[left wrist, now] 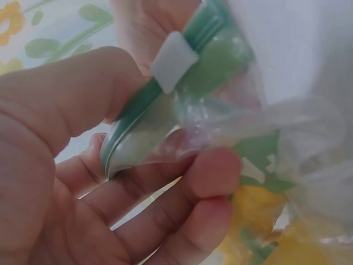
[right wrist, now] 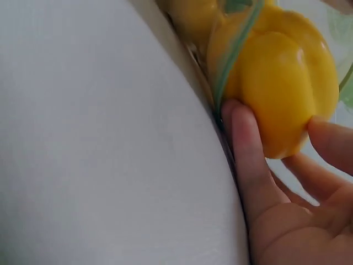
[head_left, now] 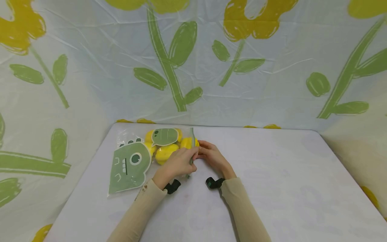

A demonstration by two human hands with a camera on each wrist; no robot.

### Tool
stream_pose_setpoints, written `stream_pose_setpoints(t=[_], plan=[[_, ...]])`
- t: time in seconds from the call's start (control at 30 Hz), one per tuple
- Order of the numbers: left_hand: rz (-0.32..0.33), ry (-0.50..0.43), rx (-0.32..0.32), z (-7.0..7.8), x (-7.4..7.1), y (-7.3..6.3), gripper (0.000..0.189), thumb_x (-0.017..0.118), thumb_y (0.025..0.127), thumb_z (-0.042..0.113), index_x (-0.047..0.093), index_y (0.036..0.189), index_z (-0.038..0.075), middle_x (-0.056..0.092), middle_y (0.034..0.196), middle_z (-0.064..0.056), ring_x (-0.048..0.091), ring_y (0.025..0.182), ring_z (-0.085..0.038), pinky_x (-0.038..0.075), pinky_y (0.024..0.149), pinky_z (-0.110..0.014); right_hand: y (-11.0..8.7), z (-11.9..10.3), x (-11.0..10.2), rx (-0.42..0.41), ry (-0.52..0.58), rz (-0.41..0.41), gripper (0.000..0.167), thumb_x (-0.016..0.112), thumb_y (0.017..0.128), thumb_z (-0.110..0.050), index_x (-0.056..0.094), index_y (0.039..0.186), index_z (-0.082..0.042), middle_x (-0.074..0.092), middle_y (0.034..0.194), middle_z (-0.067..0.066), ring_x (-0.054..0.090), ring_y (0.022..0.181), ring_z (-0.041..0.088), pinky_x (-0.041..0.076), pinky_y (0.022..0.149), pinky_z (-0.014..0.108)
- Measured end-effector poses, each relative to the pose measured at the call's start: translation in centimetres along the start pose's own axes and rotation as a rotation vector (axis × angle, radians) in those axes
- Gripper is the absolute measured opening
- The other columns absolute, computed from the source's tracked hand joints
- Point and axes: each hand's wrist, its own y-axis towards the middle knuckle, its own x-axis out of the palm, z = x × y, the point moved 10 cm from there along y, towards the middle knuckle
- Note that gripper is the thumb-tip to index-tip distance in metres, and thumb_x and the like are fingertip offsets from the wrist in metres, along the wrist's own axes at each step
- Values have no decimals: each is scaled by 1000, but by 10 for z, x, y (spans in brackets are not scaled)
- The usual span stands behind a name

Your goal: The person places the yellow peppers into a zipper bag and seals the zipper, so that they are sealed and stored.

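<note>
A clear zip bag (head_left: 130, 171) printed with a green cartoon dinosaur lies on the table, holding several yellow bell peppers (head_left: 164, 154). My left hand (head_left: 179, 162) grips the bag at its mouth, the thumb beside the green zip strip (left wrist: 135, 107) and the fingers against the plastic. A white slider (left wrist: 174, 62) sits on that strip. At the opening, my right hand (head_left: 215, 158) holds a yellow bell pepper (right wrist: 284, 83) between thumb and fingers. In the right wrist view, the green strip crosses this pepper, whose near part sticks out past it.
The white table (head_left: 287, 185) stretches to the right of both hands. Behind it hangs a flower-printed cloth (head_left: 205, 97), which also lines the sides. Black wrist straps (head_left: 214, 183) with small cameras are worn at both wrists, over beige sleeves (head_left: 245, 208).
</note>
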Motion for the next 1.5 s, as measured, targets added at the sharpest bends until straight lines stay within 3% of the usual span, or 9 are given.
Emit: stream_pose_setpoints(t=[0.23, 0.43, 0.6, 0.77, 0.87, 1.03, 1.17, 1.37, 1.5], plan=[[59, -32, 33, 1, -9, 0, 28, 72, 73, 7, 47, 81, 16, 37, 61, 5, 44, 58, -14, 31, 57, -28, 3, 3, 7, 22, 151, -57, 45, 43, 101, 2, 36, 145, 10, 61, 115, 12, 64, 92, 18, 52, 87, 29], [73, -63, 43, 3, -16, -2, 24, 71, 73, 6, 49, 81, 14, 35, 61, 6, 42, 58, -13, 30, 57, -28, 3, -1, 9, -14, 183, -81, 50, 42, 99, 8, 33, 148, 8, 60, 117, 11, 65, 91, 17, 52, 87, 30], [44, -64, 40, 3, -14, -3, 27, 71, 72, 6, 47, 80, 15, 36, 60, 6, 41, 56, -12, 30, 56, -27, 2, -4, 4, -39, 59, -34, 50, 48, 97, 5, 40, 146, 6, 58, 127, 17, 65, 97, 20, 51, 90, 33], [9, -63, 48, 4, -7, -2, 28, 69, 72, 6, 46, 82, 17, 37, 62, 6, 42, 58, -11, 31, 57, -26, 0, -6, -10, -65, -173, 113, 43, 62, 92, -5, 58, 135, -3, 61, 130, 16, 62, 107, 20, 48, 92, 31], [2, -59, 45, 3, -3, -1, 29, 69, 71, 6, 44, 82, 18, 36, 62, 6, 42, 58, -11, 32, 57, -26, 1, -5, -14, -64, -230, 169, 41, 65, 89, -3, 61, 130, -4, 61, 130, 15, 63, 102, 20, 48, 88, 29], [1, -45, 67, 5, 1, 0, 30, 68, 70, 4, 43, 81, 17, 36, 63, 4, 41, 57, -13, 30, 56, -26, 3, -4, -11, -70, -235, 178, 46, 62, 86, 9, 56, 132, 5, 57, 134, 23, 65, 100, 23, 50, 80, 26], [-9, -37, 57, 6, 3, 0, 31, 69, 71, 4, 43, 81, 17, 38, 63, 4, 42, 57, -13, 30, 55, -26, 4, -5, -11, -98, -322, 201, 48, 62, 82, 11, 56, 130, 10, 59, 131, 25, 64, 108, 27, 49, 81, 25], [-23, -22, 47, 8, 6, 0, 30, 68, 70, 3, 44, 80, 18, 39, 63, 5, 42, 58, -12, 30, 54, -26, 1, -7, -10, -97, -379, 224, 47, 60, 85, 10, 58, 131, 7, 63, 125, 25, 67, 98, 28, 49, 77, 24], [-25, -21, 53, 10, 7, -1, 30, 68, 70, 3, 44, 80, 17, 39, 63, 5, 40, 57, -11, 30, 54, -26, 0, -11, -3, -145, -397, 179, 43, 56, 89, 8, 58, 132, 6, 62, 125, 26, 62, 104, 24, 48, 81, 24]])
